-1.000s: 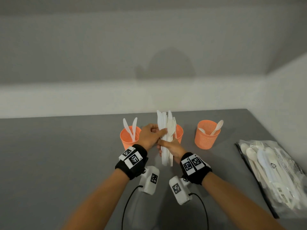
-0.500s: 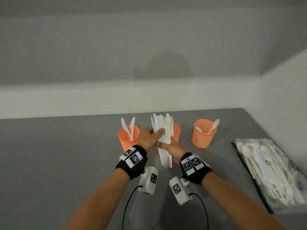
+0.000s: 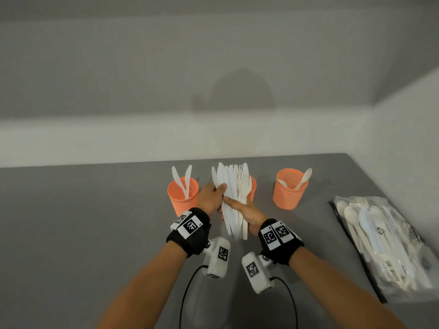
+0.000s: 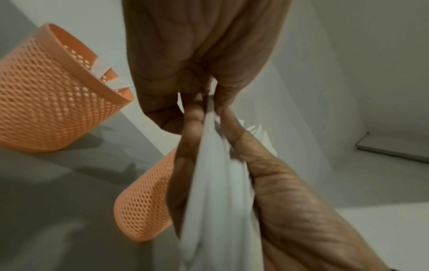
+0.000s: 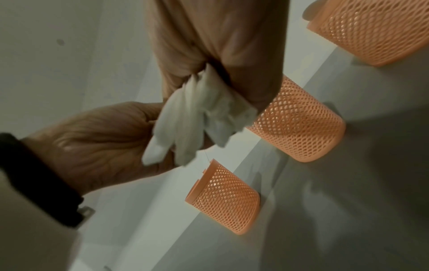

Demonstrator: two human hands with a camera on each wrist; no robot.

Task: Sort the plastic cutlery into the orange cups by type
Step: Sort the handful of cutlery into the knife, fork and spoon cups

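Observation:
I hold a fanned bundle of white plastic cutlery point(image 3: 231, 193) upright above the table, knives on the left and forks on the right. My right hand point(image 3: 247, 211) grips the bundle point(image 5: 197, 117) around its handles from the right. At the fan's left edge my left hand point(image 3: 213, 195) pinches the leftmost pieces point(image 4: 216, 183) between thumb and fingers. Three orange mesh cups stand in a row behind. The left cup point(image 3: 183, 198) holds two knives, the right cup point(image 3: 289, 191) holds spoons, and the middle cup point(image 3: 253, 188) is mostly hidden behind the bundle.
A clear plastic bag point(image 3: 380, 243) with more white cutlery lies at the table's right edge. The grey table point(image 3: 83, 233) meets a pale wall behind the cups and on the right. Cables hang from both wrist cameras.
The bundle has spread into a wider fan. My left thumb has slid from the bundle's middle to its left edge. The right hand keeps its grip.

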